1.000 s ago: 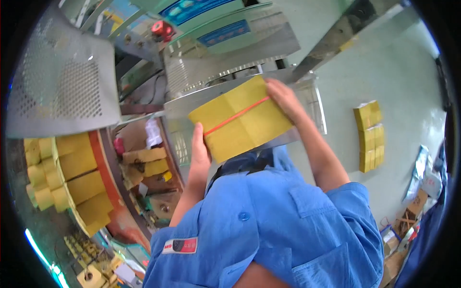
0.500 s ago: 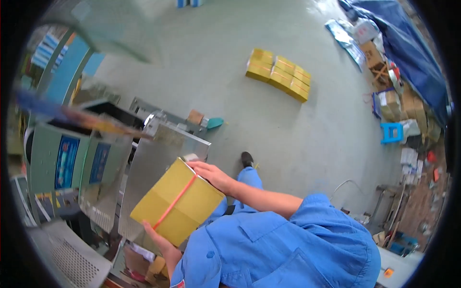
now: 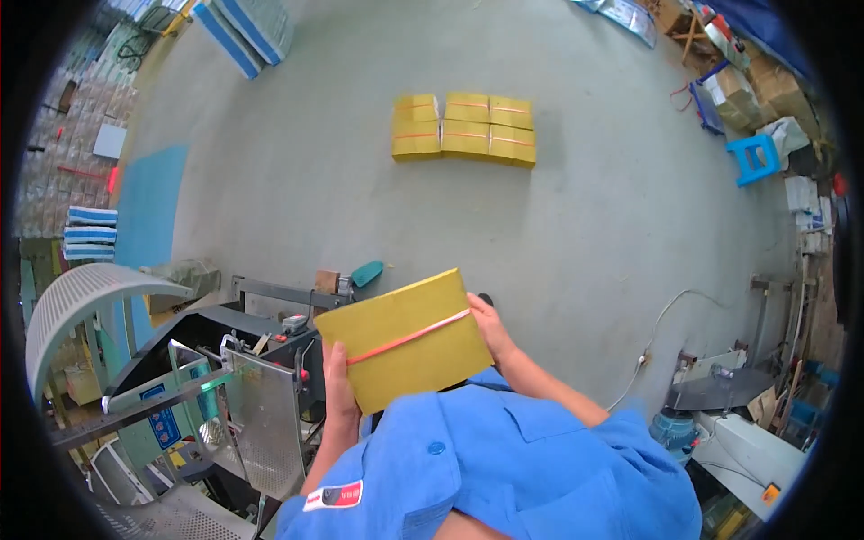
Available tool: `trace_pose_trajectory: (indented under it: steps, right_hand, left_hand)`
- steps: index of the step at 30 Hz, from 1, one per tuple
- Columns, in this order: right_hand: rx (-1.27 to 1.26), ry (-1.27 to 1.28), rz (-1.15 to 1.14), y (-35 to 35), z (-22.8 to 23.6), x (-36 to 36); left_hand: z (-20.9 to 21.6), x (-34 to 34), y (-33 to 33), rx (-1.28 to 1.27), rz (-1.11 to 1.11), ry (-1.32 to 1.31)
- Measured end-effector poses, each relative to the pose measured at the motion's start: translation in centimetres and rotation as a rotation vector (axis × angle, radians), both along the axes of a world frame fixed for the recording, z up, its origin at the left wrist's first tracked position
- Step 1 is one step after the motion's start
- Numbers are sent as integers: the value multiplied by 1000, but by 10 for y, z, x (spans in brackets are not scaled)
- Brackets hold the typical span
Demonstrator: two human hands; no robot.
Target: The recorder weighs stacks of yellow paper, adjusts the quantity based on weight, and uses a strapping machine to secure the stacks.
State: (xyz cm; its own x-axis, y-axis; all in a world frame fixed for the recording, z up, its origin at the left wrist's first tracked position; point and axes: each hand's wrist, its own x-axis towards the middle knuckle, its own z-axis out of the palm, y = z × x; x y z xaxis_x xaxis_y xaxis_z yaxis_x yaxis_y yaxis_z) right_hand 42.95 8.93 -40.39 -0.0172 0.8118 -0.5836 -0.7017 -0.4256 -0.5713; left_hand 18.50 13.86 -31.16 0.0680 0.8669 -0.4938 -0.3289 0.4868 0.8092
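Note:
Between my two hands I carry a yellow rectangular bundle (image 3: 409, 328) with a red band round its middle, tilted a little, in front of my body. My left hand (image 3: 338, 382) grips its left edge, thumb up along the side. My right hand (image 3: 487, 326) holds the right edge near the end of the band. The fingers under the bundle are hidden. On the floor farther ahead stand several similar yellow banded bundles (image 3: 463, 130), set close together in a block.
At the lower left stands a machine with guard panels (image 3: 265, 409) and a curved grey cover (image 3: 94, 301). A blue stool (image 3: 754, 160) and boxes line the right. A white cable (image 3: 661, 328) lies on the floor near a motor (image 3: 673, 432). Blue-white stacks (image 3: 238, 36) stand far left.
I have turned away from the machine toward the floor bundles, which now lie straight ahead. The held bundle has come off the machine's metal table and is closer to level across my front.

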Motion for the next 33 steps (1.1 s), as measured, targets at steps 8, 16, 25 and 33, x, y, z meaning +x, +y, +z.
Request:
trace_pose_trajectory:
  steps: [8,16,25,33]
  right_hand:
    - [-4,-16,-282,53,-15,81]
    - [-79,-13,-318,198,-24,134]
    - [-84,-107,-358,381,-66,172]
    - [-40,-385,-201,505,-167,208]
  left_hand:
    - [-8,95,104,-16,-287,20]
    - [-54,136,260,-89,-513,202]
    - [-111,185,460,-257,-574,163]
    - [-194,221,592,-236,-498,166]
